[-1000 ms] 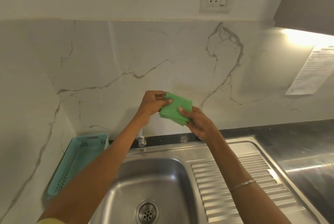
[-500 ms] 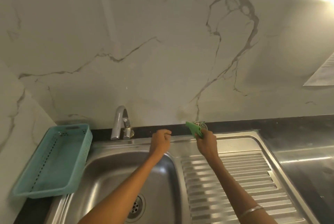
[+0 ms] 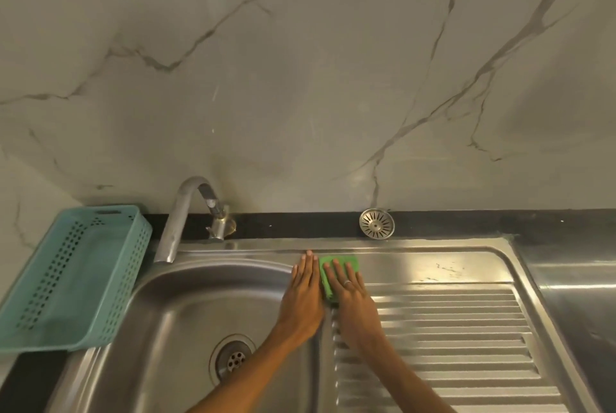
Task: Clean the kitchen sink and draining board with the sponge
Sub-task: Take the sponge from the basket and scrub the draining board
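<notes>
The cleaning looks barely begun — nothing on the steel shows a wiped patch yet, so the basin and nearly all the ridged draining board (image 3: 450, 339) seem left to do. The right hand (image 3: 350, 292) presses flat, fingers straight, on the green sponge (image 3: 336, 264); the left hand (image 3: 305, 286) lies flat just beside it. The sponge is thin and square-edged — its far corner peeks beyond the fingertips.

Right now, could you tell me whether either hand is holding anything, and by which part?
Nothing is gripped. The right hand presses the green sponge flat onto the draining board; the left hand lies flat beside it.
</notes>
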